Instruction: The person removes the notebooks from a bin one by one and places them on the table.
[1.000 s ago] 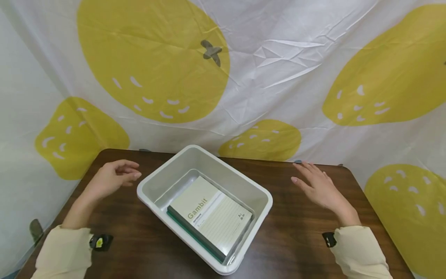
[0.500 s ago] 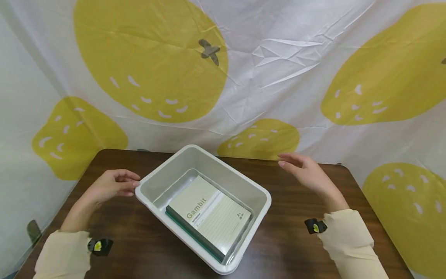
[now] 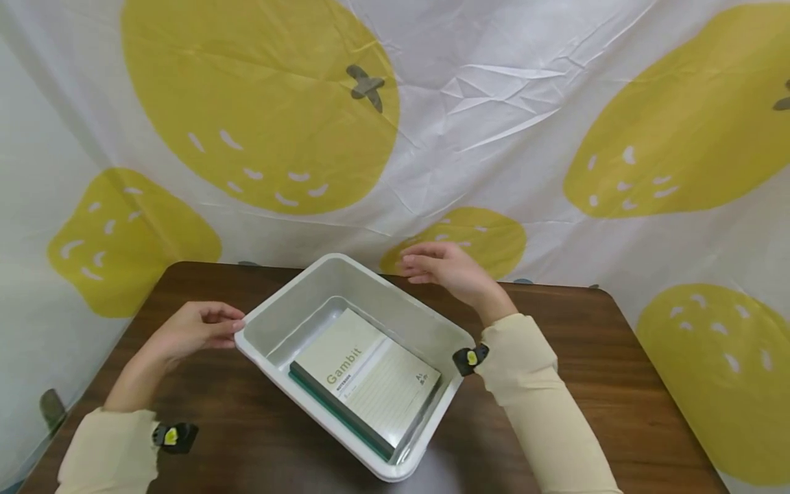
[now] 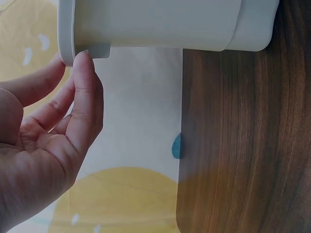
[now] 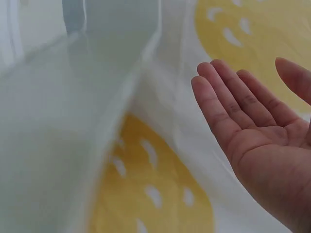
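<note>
Left hand [image 3: 188, 331] pinches the stiff-looking tub [image 3: 382, 305] at its left corner, probably secure. Right hand [image 3: 447, 267] is empty, fingers extended.

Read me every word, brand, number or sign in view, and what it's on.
"Gambit": notebook cover, large print
"NOTEBOOK": same cover, small, below "Gambit"
"A5", probably: same cover, near a corner; characters beneath it too small to read
Fine print on the white band: too small to read
Left black wrist device, right black wrist device: yellow marks, no legible wording
</note>
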The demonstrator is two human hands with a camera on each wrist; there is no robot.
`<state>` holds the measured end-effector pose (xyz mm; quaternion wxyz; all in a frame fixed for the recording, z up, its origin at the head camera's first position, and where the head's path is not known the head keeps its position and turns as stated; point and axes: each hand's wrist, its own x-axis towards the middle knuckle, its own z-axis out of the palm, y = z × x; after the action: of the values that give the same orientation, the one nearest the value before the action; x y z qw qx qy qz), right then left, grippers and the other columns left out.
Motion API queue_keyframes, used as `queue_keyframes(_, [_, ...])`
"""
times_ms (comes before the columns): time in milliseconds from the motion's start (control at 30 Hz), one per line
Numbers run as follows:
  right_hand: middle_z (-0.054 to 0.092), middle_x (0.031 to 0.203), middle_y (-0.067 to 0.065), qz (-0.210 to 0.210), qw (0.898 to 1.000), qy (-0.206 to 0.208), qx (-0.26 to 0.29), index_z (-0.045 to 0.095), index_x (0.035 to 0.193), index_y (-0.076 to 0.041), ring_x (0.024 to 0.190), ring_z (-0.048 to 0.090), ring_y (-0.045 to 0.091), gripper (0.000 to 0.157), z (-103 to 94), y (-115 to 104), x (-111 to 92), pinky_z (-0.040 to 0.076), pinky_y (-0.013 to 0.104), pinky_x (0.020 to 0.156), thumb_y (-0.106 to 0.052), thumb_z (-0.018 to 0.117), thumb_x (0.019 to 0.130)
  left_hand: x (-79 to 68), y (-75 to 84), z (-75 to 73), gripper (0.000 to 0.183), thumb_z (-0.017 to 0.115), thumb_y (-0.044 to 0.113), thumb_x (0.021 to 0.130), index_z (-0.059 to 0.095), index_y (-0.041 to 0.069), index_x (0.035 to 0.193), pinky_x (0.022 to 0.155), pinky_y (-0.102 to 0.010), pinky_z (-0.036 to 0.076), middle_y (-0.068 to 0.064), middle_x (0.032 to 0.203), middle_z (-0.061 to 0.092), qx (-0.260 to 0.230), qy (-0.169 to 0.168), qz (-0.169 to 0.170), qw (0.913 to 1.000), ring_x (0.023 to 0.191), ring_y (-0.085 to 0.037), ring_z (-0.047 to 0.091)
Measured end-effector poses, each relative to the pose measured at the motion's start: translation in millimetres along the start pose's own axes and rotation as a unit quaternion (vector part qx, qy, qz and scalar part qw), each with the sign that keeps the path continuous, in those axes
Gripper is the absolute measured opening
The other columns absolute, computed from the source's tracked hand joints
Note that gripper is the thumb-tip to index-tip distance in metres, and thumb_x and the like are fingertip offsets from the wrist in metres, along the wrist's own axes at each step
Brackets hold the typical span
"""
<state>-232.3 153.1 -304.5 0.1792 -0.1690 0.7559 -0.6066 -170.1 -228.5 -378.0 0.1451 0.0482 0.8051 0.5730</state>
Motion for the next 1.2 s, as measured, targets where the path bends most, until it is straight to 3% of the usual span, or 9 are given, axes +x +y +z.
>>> queue_keyframes(200, [0.054, 0.118, 0.027, 0.041, 0.998, -0.036, 0.019, 0.047, 0.121, 0.014, 0.109, 0.053, 0.034, 0.034, 38.9, 19.6, 35.7, 0.043, 0.039, 0.09, -0.006, 0.048, 0.094, -0.5, -2.1, -0.6, 0.042, 0.063, 0.009, 0.086, 0.047, -0.022, 0.111, 0.069, -0.031, 0.053, -0.014, 0.089, 0.061, -0.017, 0.0, -0.001, 0.9999, 0.074, -0.016, 0.062])
queue_keyframes(433, [0.055, 0.119, 0.023, 0.109, 0.993, -0.046, 0.012, 0.05, 0.122, 0.008, 0.111, 0.053, 0.029, 0.032, 68.3, 52.1, 55.2, 0.041, 0.039, 0.093, -0.007, 0.049, 0.094, -0.3, -3.8, 0.2, 0.043, 0.063, 0.009, 0.086, 0.047, -0.022, 0.112, 0.068, -0.031, 0.053, -0.014, 0.089, 0.061, -0.022, 0.004, 0.0, 0.9997, 0.074, -0.016, 0.062])
queue_keyframes(600, [0.054, 0.12, 0.022, 0.108, 0.994, -0.031, -0.001, 0.05, 0.122, 0.007, 0.113, 0.051, 0.031, 0.032, 81.9, 66.8, 59.5, 0.039, 0.04, 0.095, -0.009, 0.047, 0.095, -0.8, -4.0, 1.2, 0.043, 0.062, 0.008, 0.086, 0.046, -0.022, 0.112, 0.068, -0.031, 0.053, -0.014, 0.09, 0.062, -0.03, 0.005, 0.0, 0.9995, 0.073, -0.016, 0.062])
queue_keyframes(833, [0.048, 0.128, 0.023, 0.141, 0.99, -0.022, -0.017, 0.04, 0.131, 0.008, 0.119, 0.044, 0.033, 0.041, 92.5, 75.5, 46.3, 0.034, 0.044, 0.099, -0.01, 0.046, 0.095, 0.4, -5.2, 1.2, 0.045, 0.063, 0.01, 0.086, 0.046, -0.022, 0.113, 0.069, -0.031, 0.053, -0.013, 0.09, 0.062, -0.031, 0.003, 0.004, 0.9995, 0.073, -0.015, 0.062])
queue_keyframes(933, [0.047, 0.131, 0.019, 0.121, 0.989, -0.003, -0.08, 0.041, 0.132, 0.006, 0.121, 0.043, 0.03, 0.045, 89.0, 97.6, 52.4, 0.033, 0.041, 0.099, -0.017, 0.049, 0.095, 0.2, -5.5, 0.6, 0.045, 0.063, 0.01, 0.086, 0.045, -0.022, 0.113, 0.069, -0.032, 0.053, -0.014, 0.09, 0.062, -0.035, 0.003, 0.005, 0.9994, 0.073, -0.015, 0.062])
queue_keyframes(1067, [0.048, 0.132, 0.012, 0.075, 0.988, -0.011, -0.137, 0.046, 0.131, 0.0, 0.119, 0.044, 0.02, 0.057, 73.1, 173.6, 87.5, 0.035, 0.033, 0.098, -0.039, 0.055, 0.09, -0.4, -5.8, 0.3, 0.046, 0.063, 0.01, 0.086, 0.045, -0.022, 0.113, 0.07, -0.032, 0.052, -0.014, 0.09, 0.062, -0.039, 0.002, 0.003, 0.9992, 0.073, -0.015, 0.062])
queue_keyframes(1133, [0.052, 0.128, 0.009, 0.067, 0.988, -0.023, -0.135, 0.05, 0.129, -0.002, 0.115, 0.047, 0.017, 0.058, 68.9, 196.1, 97.8, 0.037, 0.03, 0.095, -0.043, 0.057, 0.088, -0.2, -6.1, 0.3, 0.045, 0.063, 0.01, 0.086, 0.045, -0.022, 0.113, 0.07, -0.033, 0.052, -0.013, 0.09, 0.062, -0.042, -0.001, 0.005, 0.9991, 0.073, -0.015, 0.062])
queue_keyframes(1167, [0.053, 0.127, 0.007, 0.075, 0.988, -0.029, -0.132, 0.051, 0.127, -0.003, 0.115, 0.048, 0.016, 0.056, 68.7, 203.9, 101.8, 0.037, 0.03, 0.095, -0.042, 0.058, 0.087, -0.1, -6.3, 0.3, 0.045, 0.063, 0.009, 0.086, 0.045, -0.022, 0.113, 0.07, -0.033, 0.052, -0.013, 0.09, 0.062, -0.042, -0.001, 0.005, 0.9991, 0.072, -0.015, 0.062])
queue_keyframes(1200, [0.051, 0.129, 0.007, 0.088, 0.987, -0.034, -0.13, 0.051, 0.128, -0.004, 0.117, 0.046, 0.017, 0.053, 71.9, 194.1, 96.4, 0.035, 0.03, 0.097, -0.039, 0.057, 0.089, -0.2, -6.3, 0.4, 0.044, 0.062, 0.009, 0.086, 0.045, -0.023, 0.112, 0.069, -0.033, 0.052, -0.012, 0.089, 0.062, -0.044, 0.0, 0.005, 0.999, 0.072, -0.015, 0.062])
